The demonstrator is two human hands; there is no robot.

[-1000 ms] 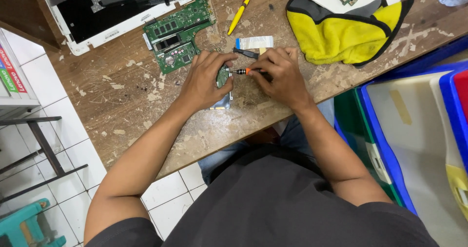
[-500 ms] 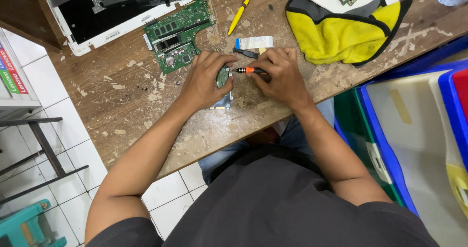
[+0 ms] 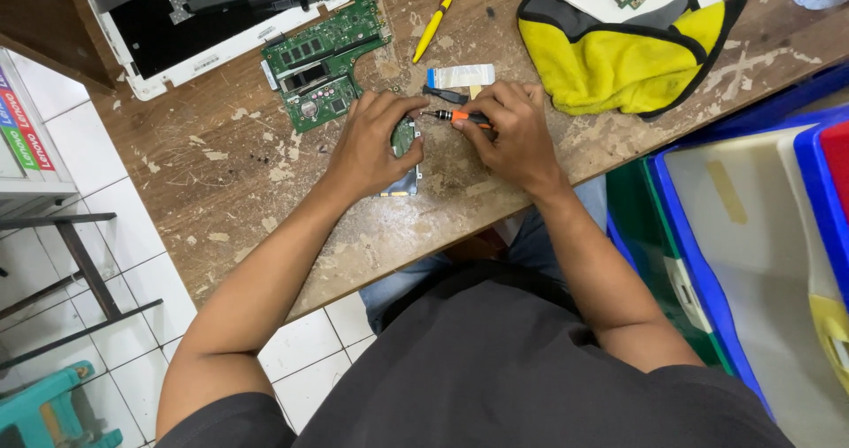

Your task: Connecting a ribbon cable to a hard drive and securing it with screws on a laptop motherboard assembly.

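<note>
Barely any motion since the earlier frames: both hands stay in place, the screwdriver tip has maybe crept a touch toward the drive. Left hand (image 3: 370,147) is curled over a small metal-cased hard drive (image 3: 404,158), fingers wrapped on its far edge and pinning it flat to the worn wooden table (image 3: 265,209); most of the drive is hidden under the palm. Right hand (image 3: 510,137) is closed around an orange-handled screwdriver (image 3: 457,117), shaft pointing left, tip at the drive's far right corner. Can't tell if the tip is seated in a screw. Far left of the hands: a green circuit board (image 3: 320,59) and an opened white laptop shell (image 3: 190,23). Just beyond the fingers: a white flat strip (image 3: 460,76). Far: a yellow pry tool (image 3: 439,16). Right: a yellow cloth bag (image 3: 615,59). Risks, as I judge them: the tip slips off sideways if it sits at an angle and gouges the drive or the left fingers; a loose screw rolls off into the scarred tabletop and is lost.
</note>
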